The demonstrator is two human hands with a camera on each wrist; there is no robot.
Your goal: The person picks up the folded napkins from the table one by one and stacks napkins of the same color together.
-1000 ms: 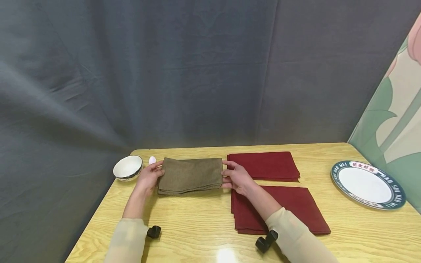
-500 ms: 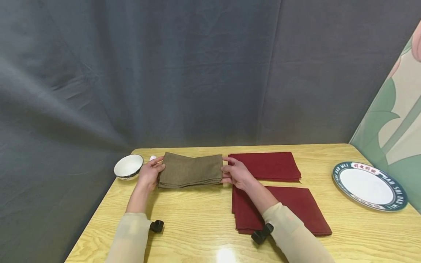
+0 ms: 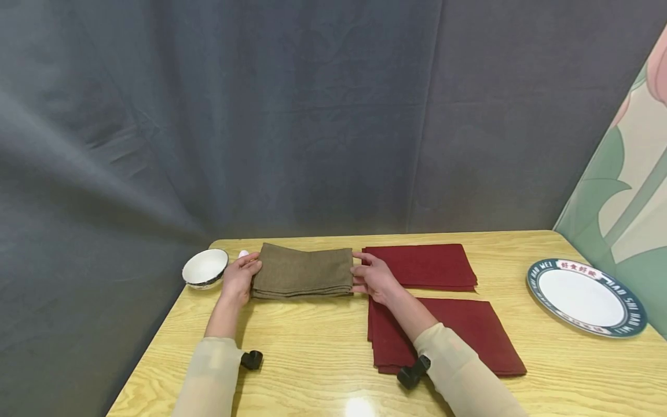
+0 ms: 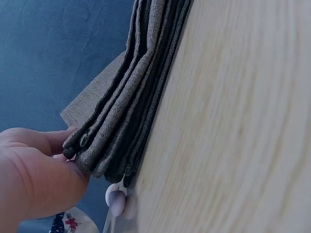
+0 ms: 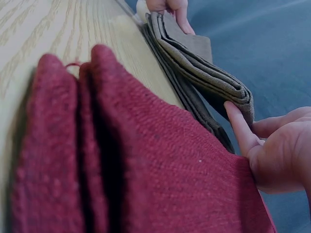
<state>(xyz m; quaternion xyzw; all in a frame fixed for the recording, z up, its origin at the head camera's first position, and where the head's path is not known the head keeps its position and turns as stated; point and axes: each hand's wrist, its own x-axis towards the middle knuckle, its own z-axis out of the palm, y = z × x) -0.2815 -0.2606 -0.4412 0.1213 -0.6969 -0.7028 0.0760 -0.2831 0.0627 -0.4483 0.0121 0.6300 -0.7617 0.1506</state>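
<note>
At eleven o'clock, a folded brown cloth [image 3: 304, 271], lengthwise nine-to-three, is pinched by left hand [image 3: 241, 279] at nine, right hand [image 3: 379, 279] at three.

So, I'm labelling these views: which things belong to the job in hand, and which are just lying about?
Job: brown cloth, held by left hand and right hand; perhaps red cloths.

Apparently lying about: bowl, plate, partly hidden white item.

A green-rimmed plate [image 3: 581, 296] lies well right of a bowl [image 3: 205, 266].
</note>
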